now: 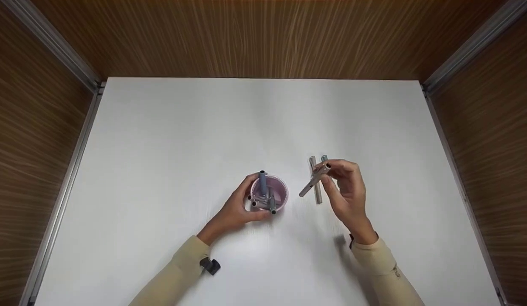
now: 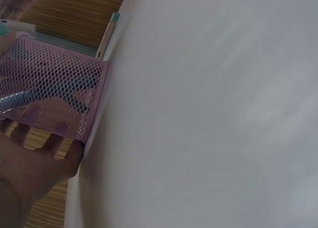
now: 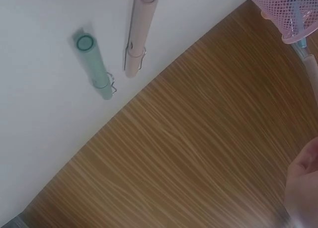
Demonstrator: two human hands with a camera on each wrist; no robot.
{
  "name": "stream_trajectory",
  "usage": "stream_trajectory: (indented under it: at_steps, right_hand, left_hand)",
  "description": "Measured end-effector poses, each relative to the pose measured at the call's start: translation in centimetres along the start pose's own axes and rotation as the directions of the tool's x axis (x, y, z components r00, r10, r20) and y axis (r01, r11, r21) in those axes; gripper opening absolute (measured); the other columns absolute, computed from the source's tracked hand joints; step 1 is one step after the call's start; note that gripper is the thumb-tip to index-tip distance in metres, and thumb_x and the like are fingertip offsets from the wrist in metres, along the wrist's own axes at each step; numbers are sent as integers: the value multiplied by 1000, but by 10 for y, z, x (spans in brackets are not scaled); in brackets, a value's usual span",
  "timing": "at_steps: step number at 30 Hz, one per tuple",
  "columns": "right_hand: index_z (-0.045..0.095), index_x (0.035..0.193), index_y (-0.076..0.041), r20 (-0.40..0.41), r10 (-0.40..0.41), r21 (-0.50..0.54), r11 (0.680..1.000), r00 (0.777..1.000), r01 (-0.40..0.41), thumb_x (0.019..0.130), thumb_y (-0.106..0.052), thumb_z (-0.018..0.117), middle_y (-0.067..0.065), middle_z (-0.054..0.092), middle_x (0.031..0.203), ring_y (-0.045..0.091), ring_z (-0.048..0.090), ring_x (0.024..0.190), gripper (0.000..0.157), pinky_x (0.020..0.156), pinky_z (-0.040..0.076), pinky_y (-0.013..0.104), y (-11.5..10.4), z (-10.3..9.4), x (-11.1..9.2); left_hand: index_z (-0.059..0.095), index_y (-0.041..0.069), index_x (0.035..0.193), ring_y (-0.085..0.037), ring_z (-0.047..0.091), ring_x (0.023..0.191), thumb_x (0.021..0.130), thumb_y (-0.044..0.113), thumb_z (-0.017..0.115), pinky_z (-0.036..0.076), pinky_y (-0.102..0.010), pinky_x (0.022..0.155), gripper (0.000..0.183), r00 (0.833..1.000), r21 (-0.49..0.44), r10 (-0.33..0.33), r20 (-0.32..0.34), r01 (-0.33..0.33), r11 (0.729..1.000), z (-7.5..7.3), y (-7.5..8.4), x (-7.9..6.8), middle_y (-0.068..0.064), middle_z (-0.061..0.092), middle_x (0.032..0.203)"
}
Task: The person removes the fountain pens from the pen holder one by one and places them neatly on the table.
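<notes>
R grip (image 1: 347, 187) pinches pen (image 1: 310, 185) nr one end, rest jutting twd cup (image 1: 282, 189) held in L grip (image 1: 234, 209).

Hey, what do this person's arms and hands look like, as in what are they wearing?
The left hand and right hand are ungloved. The left sleeve and right sleeve are beige. A small black fitting juts from the left one; the right one bears a dark marking, too small to read.

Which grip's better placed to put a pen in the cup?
Right, I'd say: the right grip pinches a pen beside the cup, with a green pen and pink pen lying nearby; the left grip is busy holding the cup.
</notes>
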State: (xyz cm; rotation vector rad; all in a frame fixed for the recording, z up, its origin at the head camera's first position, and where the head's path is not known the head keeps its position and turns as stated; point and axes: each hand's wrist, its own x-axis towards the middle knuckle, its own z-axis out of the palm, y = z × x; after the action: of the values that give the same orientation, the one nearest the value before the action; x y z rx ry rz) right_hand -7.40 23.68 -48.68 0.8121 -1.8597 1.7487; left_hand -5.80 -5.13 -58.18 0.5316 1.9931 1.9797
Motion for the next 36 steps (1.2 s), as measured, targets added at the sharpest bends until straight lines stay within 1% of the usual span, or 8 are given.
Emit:
stream_trajectory:
  at_steps: [4,7,14,19,22,28,32,36]
  right_hand:
    - [54,128,19,-15,33,-31,999,999,-33,109,-8,68,24,68,118,29,71,111,36,97,57,36,2,-5,-2]
    - [54,129,18,-34,64,-37,997,997,-66,110,-5,66,23,68,121,30,70,113,32,99,56,36,4,-8,-3]
    - [54,134,19,-68,121,7,993,990,-121,107,7,61,21,69,123,32,70,116,30,99,56,36,7,-15,-4]
    - [54,137,18,-75,172,49,985,982,-168,104,16,56,21,70,124,32,68,119,33,103,55,37,8,-24,2]
    - [55,138,17,-78,202,47,979,976,-199,104,17,56,20,70,124,32,67,120,34,103,54,37,12,-32,6]
    - [58,139,14,-92,266,59,963,960,-261,104,14,58,25,67,124,31,66,115,34,97,56,32,20,-47,8]
    - [59,140,14,-99,302,83,952,948,-295,105,14,59,26,65,124,29,66,112,36,89,59,28,23,-53,7]
    - [61,141,14,-104,322,42,947,941,-319,105,13,60,24,65,124,25,66,109,36,88,59,26,27,-58,6]
  left_hand:
    - [36,17,169,-23,47,146,87,13,94,36,-45,123,101,1000,23,4,0,-4,1000,-1,-1,-1,-5,54,157]
    - [35,19,169,-23,46,148,87,16,94,34,-45,124,101,1000,28,4,2,-4,1000,-1,-1,-3,-4,53,159]
    - [35,21,169,-24,48,146,88,18,93,36,-47,124,100,1000,36,-5,4,5,999,-1,-2,-6,-4,54,157]
    - [37,23,168,-24,48,146,87,20,94,36,-49,122,99,1000,36,-14,4,14,999,-1,0,-5,-2,55,156]
    - [38,23,168,-25,47,146,87,19,94,35,-51,122,98,1000,25,-12,12,12,1000,-1,0,-4,-3,54,157]
    - [37,22,168,-24,48,145,88,16,92,35,-50,122,97,1000,8,-1,27,1,1000,-2,2,-2,-3,53,158]
    - [37,26,168,-22,48,146,88,19,93,36,-49,122,98,1000,25,-6,30,5,1000,-2,3,-3,1,52,159]
    - [37,29,168,-22,49,145,88,22,94,37,-49,121,98,1000,34,-6,31,5,999,-1,4,-3,3,51,159]
